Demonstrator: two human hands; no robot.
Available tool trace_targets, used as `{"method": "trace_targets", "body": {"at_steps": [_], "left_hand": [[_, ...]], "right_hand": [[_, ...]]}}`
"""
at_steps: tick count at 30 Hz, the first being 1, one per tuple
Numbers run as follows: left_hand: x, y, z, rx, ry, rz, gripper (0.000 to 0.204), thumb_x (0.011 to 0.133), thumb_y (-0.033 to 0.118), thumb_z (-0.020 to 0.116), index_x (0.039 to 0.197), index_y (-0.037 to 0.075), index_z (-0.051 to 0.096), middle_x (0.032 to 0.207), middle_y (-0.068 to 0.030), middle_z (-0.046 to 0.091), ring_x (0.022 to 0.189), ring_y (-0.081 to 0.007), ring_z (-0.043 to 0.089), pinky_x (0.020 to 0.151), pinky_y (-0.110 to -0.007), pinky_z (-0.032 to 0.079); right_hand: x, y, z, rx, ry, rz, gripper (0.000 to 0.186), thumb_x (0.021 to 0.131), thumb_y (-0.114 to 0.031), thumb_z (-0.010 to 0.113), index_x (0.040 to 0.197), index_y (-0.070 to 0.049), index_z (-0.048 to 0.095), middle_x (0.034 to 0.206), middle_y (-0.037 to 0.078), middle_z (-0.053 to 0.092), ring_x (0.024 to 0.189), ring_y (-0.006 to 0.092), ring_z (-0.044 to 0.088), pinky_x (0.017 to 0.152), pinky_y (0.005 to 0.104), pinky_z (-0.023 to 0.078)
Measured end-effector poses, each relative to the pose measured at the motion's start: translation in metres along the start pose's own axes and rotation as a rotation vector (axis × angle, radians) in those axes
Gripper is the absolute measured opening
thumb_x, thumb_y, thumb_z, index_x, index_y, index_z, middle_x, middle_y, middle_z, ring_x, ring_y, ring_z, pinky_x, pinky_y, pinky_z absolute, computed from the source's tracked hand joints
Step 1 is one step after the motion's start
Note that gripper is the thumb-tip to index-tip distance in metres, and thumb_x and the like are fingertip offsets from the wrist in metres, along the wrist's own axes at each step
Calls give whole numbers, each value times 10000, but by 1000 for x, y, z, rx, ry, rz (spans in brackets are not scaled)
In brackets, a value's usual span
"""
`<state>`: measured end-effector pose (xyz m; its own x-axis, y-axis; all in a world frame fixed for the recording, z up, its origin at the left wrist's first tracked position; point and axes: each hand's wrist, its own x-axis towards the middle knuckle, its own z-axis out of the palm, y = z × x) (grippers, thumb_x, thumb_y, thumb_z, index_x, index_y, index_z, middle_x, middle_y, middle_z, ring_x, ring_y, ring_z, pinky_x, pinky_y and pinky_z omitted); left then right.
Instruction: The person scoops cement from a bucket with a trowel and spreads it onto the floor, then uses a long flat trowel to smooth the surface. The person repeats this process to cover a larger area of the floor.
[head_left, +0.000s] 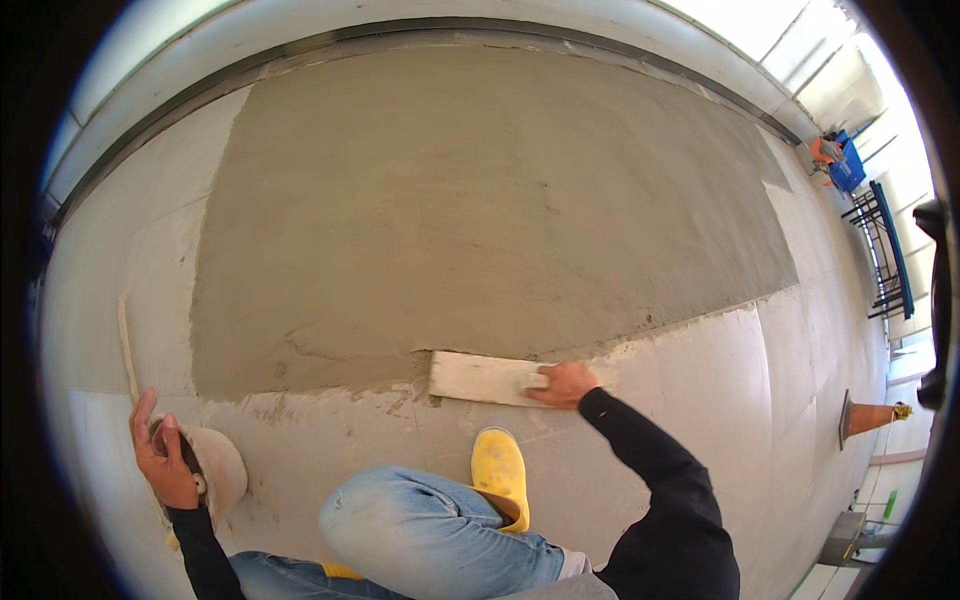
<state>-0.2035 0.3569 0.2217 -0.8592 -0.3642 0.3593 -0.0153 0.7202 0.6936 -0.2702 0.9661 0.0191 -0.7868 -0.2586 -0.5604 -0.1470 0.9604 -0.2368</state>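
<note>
We have our left fingers (pixel 165 450) apart at the mouth of a pale bucket (pixel 226 468); we cannot tell whether they touch its rim. Inside, under those fingers, we see a small round pale piece, too hidden to name. A long thin stick (pixel 127 345) stretches ahead of them. Our right fingers (pixel 563 384) are clamped on the handle of a long pale float (pixel 474 377), which lies flat at the near edge of the grey cement (pixel 480 200) spreading beyond them. Farther off, to the right of those fingers, are an orange cone (pixel 868 418) and a blue bin (pixel 850 165), its contents unclear.
</note>
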Motion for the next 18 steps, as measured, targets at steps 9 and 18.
{"method": "trace_targets", "body": {"at_steps": [9, 18], "left_hand": [[21, -22, 43, 145, 9, 61, 334, 1006, 77, 594, 1338, 61, 618, 1397, -101, 569, 1232, -202, 565, 920, -296, 490], [23, -53, 71, 383, -94, 226, 309, 981, 42, 588, 1282, 50, 655, 1337, -144, 592, 1228, -296, 574, 995, -390, 478]], "right_hand": [[21, -26, 22, -60, 110, -197, 618, 866, -707, 596, 939, -102, 700, 765, 146, 709, 751, 333, 711, 654, 466, 547], [15, -13, 9, -12, 44, -301, 615, 861, -698, 600, 969, -103, 707, 789, 154, 718, 770, 358, 713, 670, 483, 556]]}}
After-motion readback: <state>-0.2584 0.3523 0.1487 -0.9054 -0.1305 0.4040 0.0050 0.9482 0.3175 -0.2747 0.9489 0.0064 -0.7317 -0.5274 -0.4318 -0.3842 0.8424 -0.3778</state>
